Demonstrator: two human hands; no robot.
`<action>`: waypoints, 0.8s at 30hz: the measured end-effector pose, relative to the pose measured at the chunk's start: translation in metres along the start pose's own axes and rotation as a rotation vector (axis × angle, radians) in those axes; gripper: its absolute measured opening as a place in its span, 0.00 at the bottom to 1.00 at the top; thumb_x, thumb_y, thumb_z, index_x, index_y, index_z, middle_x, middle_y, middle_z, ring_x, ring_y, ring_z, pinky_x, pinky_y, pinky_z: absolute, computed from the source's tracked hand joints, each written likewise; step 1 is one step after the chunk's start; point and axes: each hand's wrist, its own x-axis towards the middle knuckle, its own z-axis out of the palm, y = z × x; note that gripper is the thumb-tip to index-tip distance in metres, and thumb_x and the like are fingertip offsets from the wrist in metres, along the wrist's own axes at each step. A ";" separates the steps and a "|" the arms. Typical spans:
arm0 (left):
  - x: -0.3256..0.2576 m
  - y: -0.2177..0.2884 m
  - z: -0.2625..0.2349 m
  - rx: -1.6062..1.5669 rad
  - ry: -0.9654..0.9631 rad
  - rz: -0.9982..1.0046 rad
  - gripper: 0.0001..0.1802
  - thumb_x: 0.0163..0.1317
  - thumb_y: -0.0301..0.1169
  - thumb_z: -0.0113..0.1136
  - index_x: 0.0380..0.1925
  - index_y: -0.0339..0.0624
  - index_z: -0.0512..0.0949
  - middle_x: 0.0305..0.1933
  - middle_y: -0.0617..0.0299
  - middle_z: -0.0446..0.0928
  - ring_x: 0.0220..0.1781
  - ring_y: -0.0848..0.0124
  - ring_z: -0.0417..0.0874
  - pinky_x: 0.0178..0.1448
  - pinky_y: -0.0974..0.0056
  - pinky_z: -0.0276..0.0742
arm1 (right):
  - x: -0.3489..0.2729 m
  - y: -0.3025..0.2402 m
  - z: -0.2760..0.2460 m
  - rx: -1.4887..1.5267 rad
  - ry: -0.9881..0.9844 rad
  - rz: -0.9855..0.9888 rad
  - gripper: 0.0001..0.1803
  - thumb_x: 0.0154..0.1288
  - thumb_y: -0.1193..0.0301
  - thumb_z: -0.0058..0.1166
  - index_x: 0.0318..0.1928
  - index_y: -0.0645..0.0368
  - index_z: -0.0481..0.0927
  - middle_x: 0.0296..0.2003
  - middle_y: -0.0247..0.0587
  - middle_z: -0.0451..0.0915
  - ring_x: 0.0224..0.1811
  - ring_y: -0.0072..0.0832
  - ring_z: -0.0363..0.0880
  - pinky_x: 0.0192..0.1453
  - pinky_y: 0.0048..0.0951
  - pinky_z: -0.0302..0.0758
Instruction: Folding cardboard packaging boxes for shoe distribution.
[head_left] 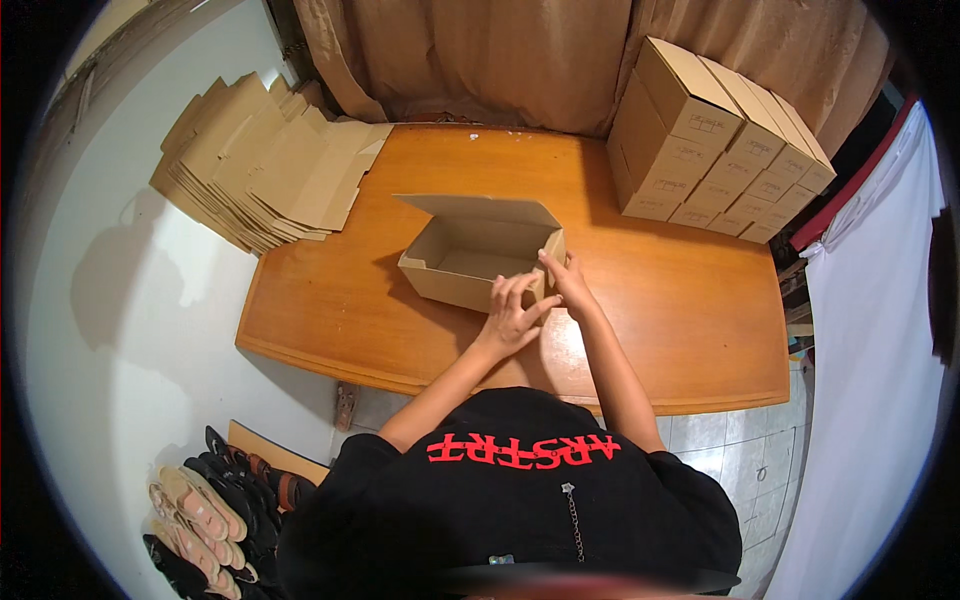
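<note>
A brown cardboard box (450, 284) stands upright on the wooden table in front of me, its lid flap (480, 208) raised along the far side and its inside showing. At its near right corner my left hand (512, 318) bends its fingers over the top edge of the front wall, thumb toward the right end. My right hand (568, 286) grips the right end wall, fingers over the edge and thumb low beside the left hand's. Part of that corner is hidden by both hands.
The brown table (330, 310) has flat unfolded cardboard sheets (265, 160) piled at the far left. Closed cardboard boxes (700, 150) are stacked at the far right. Brown curtains (500, 60) hang behind, a white cloth (870, 300) at right. Several shoes (215, 510) lie at lower left.
</note>
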 end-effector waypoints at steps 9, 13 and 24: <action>-0.035 -0.039 -0.024 0.096 0.248 -0.583 0.27 0.52 0.34 0.58 0.53 0.44 0.64 0.60 0.48 0.54 0.62 0.51 0.52 0.62 0.45 0.48 | 0.048 0.083 -0.029 0.293 0.018 -0.043 0.40 0.52 0.66 0.60 0.62 0.62 0.55 0.54 0.53 0.65 0.53 0.37 0.70 0.51 0.31 0.71; -0.058 -0.067 -0.038 0.192 0.137 -0.681 0.25 0.55 0.35 0.56 0.53 0.44 0.65 0.59 0.51 0.56 0.62 0.53 0.54 0.63 0.46 0.48 | 0.039 0.069 -0.032 0.114 0.125 -0.147 0.29 0.57 0.72 0.55 0.58 0.62 0.61 0.46 0.44 0.71 0.46 0.28 0.71 0.48 0.26 0.70; -0.068 -0.078 -0.030 0.254 0.009 -0.634 0.23 0.56 0.36 0.56 0.51 0.40 0.68 0.56 0.50 0.62 0.62 0.54 0.58 0.63 0.47 0.53 | -0.028 0.014 -0.013 -0.373 0.209 -0.983 0.28 0.36 0.63 0.69 0.42 0.58 0.78 0.51 0.48 0.69 0.54 0.45 0.67 0.58 0.42 0.66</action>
